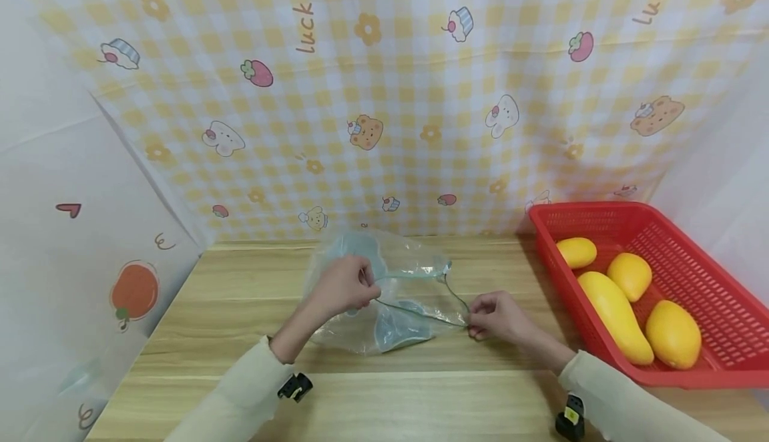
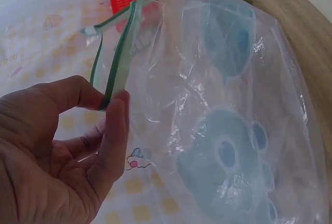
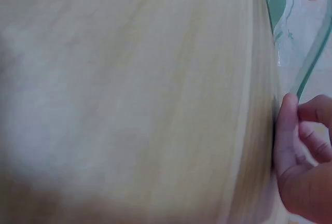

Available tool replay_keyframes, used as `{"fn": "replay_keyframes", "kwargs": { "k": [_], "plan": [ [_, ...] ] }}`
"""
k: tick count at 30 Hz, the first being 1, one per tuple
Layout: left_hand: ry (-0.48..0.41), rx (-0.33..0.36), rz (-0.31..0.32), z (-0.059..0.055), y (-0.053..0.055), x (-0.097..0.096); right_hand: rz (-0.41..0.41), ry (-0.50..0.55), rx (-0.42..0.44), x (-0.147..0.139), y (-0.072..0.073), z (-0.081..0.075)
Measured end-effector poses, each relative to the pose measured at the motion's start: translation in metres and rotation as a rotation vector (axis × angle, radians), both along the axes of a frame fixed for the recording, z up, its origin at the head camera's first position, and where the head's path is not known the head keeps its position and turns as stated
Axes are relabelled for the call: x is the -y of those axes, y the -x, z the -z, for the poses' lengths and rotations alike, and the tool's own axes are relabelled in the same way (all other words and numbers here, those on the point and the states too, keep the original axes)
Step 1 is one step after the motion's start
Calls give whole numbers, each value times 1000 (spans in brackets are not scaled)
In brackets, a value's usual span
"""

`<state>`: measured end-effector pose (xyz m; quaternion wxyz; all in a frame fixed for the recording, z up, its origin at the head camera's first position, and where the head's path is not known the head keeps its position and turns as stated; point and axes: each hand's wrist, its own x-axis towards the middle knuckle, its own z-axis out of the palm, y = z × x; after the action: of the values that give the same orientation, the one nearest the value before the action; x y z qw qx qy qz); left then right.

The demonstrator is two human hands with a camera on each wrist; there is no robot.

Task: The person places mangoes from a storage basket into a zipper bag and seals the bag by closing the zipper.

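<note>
A clear plastic zip bag (image 1: 354, 328) with pale blue printed shapes and a green zip edge lies on the wooden table. Its mouth gapes between my hands. My left hand (image 1: 345, 285) pinches the green edge between thumb and index finger, seen closely in the left wrist view, where the bag (image 2: 223, 156) spreads to the right. At the other end of the mouth, my right hand (image 1: 498, 318) pinches the zip edge near the table. In the right wrist view the right hand (image 3: 306, 156) shows at the right side, thumb and finger on the green strip.
A red plastic basket (image 1: 715, 248) stands on the right, holding several yellow mangoes (image 1: 619, 315). Behind the table (image 1: 384, 402) hangs a yellow checked cloth (image 1: 408, 95) with cartoon prints. A white printed sheet (image 1: 78, 228) covers the left side.
</note>
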<state>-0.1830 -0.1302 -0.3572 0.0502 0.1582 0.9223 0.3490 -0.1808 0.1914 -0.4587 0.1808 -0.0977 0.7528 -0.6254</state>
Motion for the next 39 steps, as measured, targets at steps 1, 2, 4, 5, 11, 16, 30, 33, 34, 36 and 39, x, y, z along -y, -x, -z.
{"fn": "replay_keyframes", "kwargs": {
  "k": [1,2,4,5,11,16,30,33,34,36,39],
  "plan": [
    [18,-16,1,1,0,-1,-11,5,-7,0,0,1],
    [32,-31,0,2,1,-3,-20,7,-14,0,0,2],
    [36,-44,1,4,1,-6,-37,11,-24,1,-1,3],
    [37,-46,4,5,1,-8,-46,11,-27,1,-1,3],
    [-27,31,31,4,1,-16,-98,-4,-57,4,-2,-2],
    [-62,43,30,4,4,-18,-160,-36,-93,8,-2,-8],
    [-69,19,63,7,7,-11,-225,-102,-162,12,-1,-16],
    [-108,60,60,7,5,-10,-203,-118,-156,13,0,-19],
    [-128,73,57,8,5,-9,-194,-119,-156,13,0,-21],
    [-168,99,57,9,4,-8,-182,-123,-161,13,1,-24],
    [-211,133,61,10,3,-6,-183,-152,-173,11,2,-31]
  ]
}}
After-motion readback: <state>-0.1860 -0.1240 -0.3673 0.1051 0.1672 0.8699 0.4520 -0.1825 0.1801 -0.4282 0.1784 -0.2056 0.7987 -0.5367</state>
